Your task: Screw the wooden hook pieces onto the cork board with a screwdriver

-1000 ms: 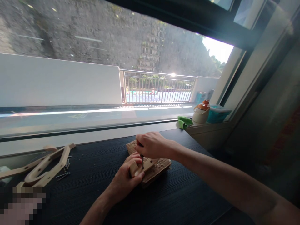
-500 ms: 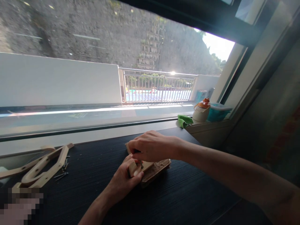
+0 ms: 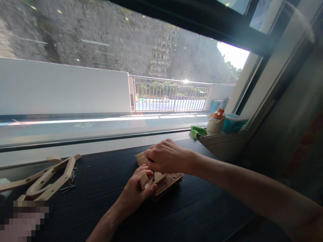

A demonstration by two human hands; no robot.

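Note:
My right hand (image 3: 164, 156) is closed, knuckles up, around what looks like a screwdriver (image 3: 153, 176). Its thin metal shaft points down at a pale wooden piece (image 3: 143, 181), while the fist hides the handle. Fingers and thumb of my left hand (image 3: 137, 186) are wrapped round the end of that same piece, close to the shaft's tip. Underneath lies a rough wooden board (image 3: 168, 186) with shavings on its surface; the hands cover part of it.
On the left of the dark table (image 3: 101, 188) lie curved wooden frame parts (image 3: 50, 178), with several loose screws (image 3: 69, 186) beside them. A green cloth (image 3: 198, 131), a cream bottle with an orange top (image 3: 216, 121) and a teal container (image 3: 233, 123) stand along the window sill.
My right hand has shifted slightly and turned about the tool, with the knuckles now rolled more over the top. My left hand keeps its hold on the wooden piece.

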